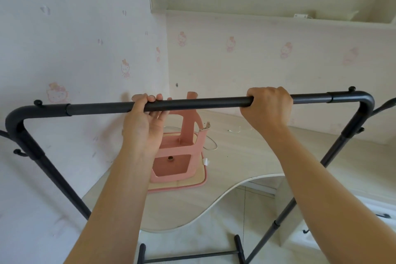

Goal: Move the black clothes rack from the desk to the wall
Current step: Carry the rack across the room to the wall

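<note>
While the black clothes rack [192,104] stands on the floor against the desk [267,156], its top bar at chest height, both hands are closed around that bar. Left hand [143,120] grips from underneath, right hand [267,107] from above. Recommended: lift evenly, keeping the two uprights clear of the desk edge, then carry to the wall [64,38]. Count: one rack, one desk, one upturned pink stool [182,156].

Bright, even daylight, soft shadows w/ no glare; wide-angle bend at edges curves the rack bar [192,104]; slight softness overall.
</note>
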A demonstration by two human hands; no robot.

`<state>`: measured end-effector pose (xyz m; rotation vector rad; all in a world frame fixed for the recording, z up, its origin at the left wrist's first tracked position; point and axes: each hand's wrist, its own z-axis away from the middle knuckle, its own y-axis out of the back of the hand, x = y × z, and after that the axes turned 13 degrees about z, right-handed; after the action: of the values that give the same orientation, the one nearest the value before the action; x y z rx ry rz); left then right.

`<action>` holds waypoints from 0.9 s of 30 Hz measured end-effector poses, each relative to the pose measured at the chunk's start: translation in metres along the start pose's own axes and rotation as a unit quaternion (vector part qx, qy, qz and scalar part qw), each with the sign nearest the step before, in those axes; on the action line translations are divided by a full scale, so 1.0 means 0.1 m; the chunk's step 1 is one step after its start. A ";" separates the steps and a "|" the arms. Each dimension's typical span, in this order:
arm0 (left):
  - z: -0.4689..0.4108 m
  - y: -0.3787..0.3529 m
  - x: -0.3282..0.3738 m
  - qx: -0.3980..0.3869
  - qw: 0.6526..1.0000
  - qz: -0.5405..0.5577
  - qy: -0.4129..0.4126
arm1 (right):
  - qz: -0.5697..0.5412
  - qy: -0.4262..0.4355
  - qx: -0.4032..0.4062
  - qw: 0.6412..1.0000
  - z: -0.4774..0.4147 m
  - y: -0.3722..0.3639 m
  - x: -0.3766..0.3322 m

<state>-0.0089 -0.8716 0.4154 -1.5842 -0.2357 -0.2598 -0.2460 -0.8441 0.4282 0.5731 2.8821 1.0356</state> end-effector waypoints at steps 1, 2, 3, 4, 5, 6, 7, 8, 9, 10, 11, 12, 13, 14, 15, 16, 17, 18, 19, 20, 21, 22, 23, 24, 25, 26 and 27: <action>0.02 -0.01 -0.02 0.001 1.000 0.003 0.004 | 0.007 -0.003 -0.005 1.000 0.02 0.03 0.04; 0.03 -0.01 -0.04 0.002 1.000 0.006 0.008 | 0.010 -0.007 -0.008 1.000 0.05 0.04 0.07; 0.04 -0.02 -0.06 0.001 1.000 0.007 0.017 | 0.016 -0.012 -0.008 1.000 0.07 0.07 0.11; 0.04 -0.01 -0.08 0.000 1.000 0.008 0.025 | 0.020 -0.017 -0.005 1.000 0.09 0.09 0.14; 0.04 -0.01 -0.09 -0.001 0.999 0.008 0.034 | 0.022 -0.020 0.001 1.000 0.12 0.11 0.17; 0.04 0.00 -0.10 -0.002 0.999 0.009 0.036 | 0.022 -0.022 0.005 1.000 0.13 0.12 0.18; 0.05 0.00 -0.12 -0.002 0.999 0.010 0.043 | 0.028 -0.026 0.005 0.999 0.16 0.15 0.21; 0.06 -0.01 -0.15 -0.001 0.999 0.012 0.048 | 0.033 -0.032 0.003 0.999 0.18 0.17 0.22; 0.07 -0.02 -0.17 0.001 0.998 0.014 0.053 | 0.034 -0.038 0.003 0.999 0.20 0.19 0.25; 0.08 -0.03 -0.19 0.002 0.998 0.016 0.057 | 0.035 -0.044 0.000 0.998 0.23 0.22 0.27; 0.09 -0.05 -0.22 0.002 0.998 0.016 0.066 | 0.040 -0.050 -0.004 0.998 0.26 0.24 0.31; 0.11 -0.07 -0.25 0.000 0.997 0.015 0.075 | 0.046 -0.057 -0.009 0.997 0.29 0.27 0.34; 0.13 -0.09 -0.28 -0.003 0.997 0.015 0.082 | 0.050 -0.061 -0.013 0.997 0.31 0.29 0.37; 0.15 -0.11 -0.31 -0.006 0.996 0.013 0.087 | 0.053 -0.065 -0.018 0.996 0.33 0.32 0.41; 0.18 -0.13 -0.34 -0.010 0.996 0.010 0.093 | 0.057 -0.069 -0.022 0.996 0.36 0.35 0.45; 0.21 -0.15 -0.36 -0.014 0.995 0.004 0.097 | 0.061 -0.073 -0.025 0.995 0.37 0.38 0.48; 0.24 -0.17 -0.39 -0.020 0.995 -0.002 0.101 | 0.064 -0.077 -0.027 0.995 0.39 0.41 0.51; 0.27 -0.19 -0.42 -0.027 0.994 -0.006 0.106 | 0.068 -0.082 -0.029 0.994 0.41 0.44 0.56; 0.30 -0.20 -0.45 -0.034 0.993 -0.007 0.111 | 0.072 -0.086 -0.027 0.993 0.43 0.47 0.59; 0.31 -0.21 -0.47 -0.039 0.993 -0.006 0.114 | 0.075 -0.089 -0.024 0.993 0.44 0.48 0.62; 0.33 -0.22 -0.50 -0.040 0.992 -0.002 0.120 | 0.081 -0.093 -0.023 0.992 0.47 0.51 0.67; 0.34 -0.22 -0.53 -0.041 0.991 0.004 0.125 | 0.087 -0.097 -0.022 0.991 0.49 0.54 0.70; 0.35 -0.21 -0.56 -0.045 0.991 0.008 0.130 | 0.092 -0.101 -0.024 0.990 0.51 0.56 0.74; 0.37 -0.21 -0.60 -0.052 0.989 0.008 0.135 | 0.098 -0.108 -0.028 0.989 0.54 0.59 0.79; 0.38 -0.21 -0.64 -0.062 0.988 0.005 0.141 | 0.104 -0.114 -0.033 0.987 0.56 0.61 0.83; 0.40 -0.21 -0.68 -0.070 0.987 0.000 0.145 | 0.111 -0.120 -0.037 0.986 0.58 0.63 0.89; 0.42 -0.22 -0.72 -0.074 0.986 -0.003 0.148 | 0.116 -0.124 -0.042 0.985 0.60 0.65 0.94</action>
<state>-0.0834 -0.8282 0.4132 -1.6677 0.0097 -0.5230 -0.3029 -0.7282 0.4307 0.9745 2.5873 1.0213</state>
